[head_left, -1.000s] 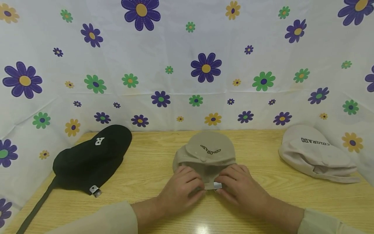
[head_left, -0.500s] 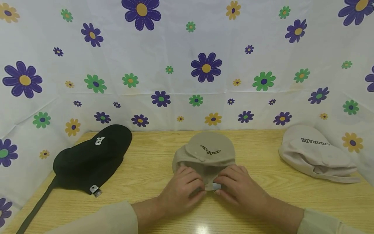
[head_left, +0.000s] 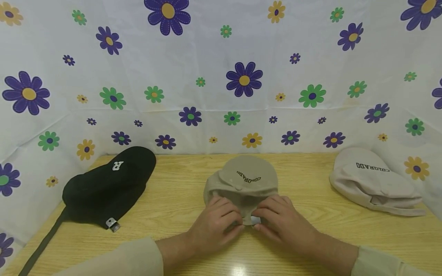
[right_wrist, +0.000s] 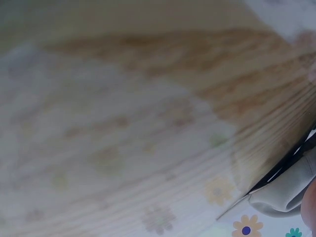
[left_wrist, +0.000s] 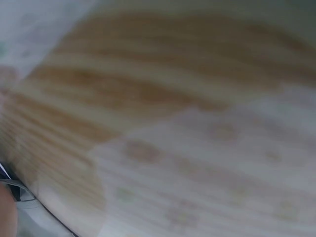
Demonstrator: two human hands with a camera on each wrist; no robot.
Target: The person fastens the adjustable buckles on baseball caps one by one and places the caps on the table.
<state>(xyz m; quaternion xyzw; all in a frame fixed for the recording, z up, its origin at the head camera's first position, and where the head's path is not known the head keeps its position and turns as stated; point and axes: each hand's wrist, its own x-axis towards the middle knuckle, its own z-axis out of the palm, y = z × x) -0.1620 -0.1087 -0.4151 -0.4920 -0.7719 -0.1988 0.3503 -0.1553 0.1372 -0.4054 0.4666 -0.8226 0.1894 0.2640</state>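
A khaki baseball cap (head_left: pixel 253 172) lettered COLORADO lies mid-table, its opening toward me. Both hands are at its back strap (head_left: pixel 247 220). On the left end, my left hand (head_left: pixel 217 221) pinches the strap between thumb and curled fingers. My right hand (head_left: pixel 286 219) pinches the other side, beside a small whitish patch (head_left: pixel 256 220) partly covered by its fingers. Fingers hide the strap's ends and any fastening. The wrist views show mostly blurred, glossy tabletop; only a bit of pale cloth (right_wrist: pixel 279 200) and skin shows at the right wrist view's edge.
A black cap (head_left: pixel 107 188) with a white R lies at the left, its long strap (head_left: pixel 45 241) trailing to the table's front, a metal buckle (head_left: pixel 112 224) near it. At the right lies a pale beige COLORADO cap (head_left: pixel 373 180). A flowered white cloth (head_left: pixel 214 57) hangs behind the wooden table (head_left: pixel 179 172).
Both hands stay almost in place at the strap. The right fingers have shifted very slightly left, and less of the whitish patch shows than one second ago. The other caps are unmoved.
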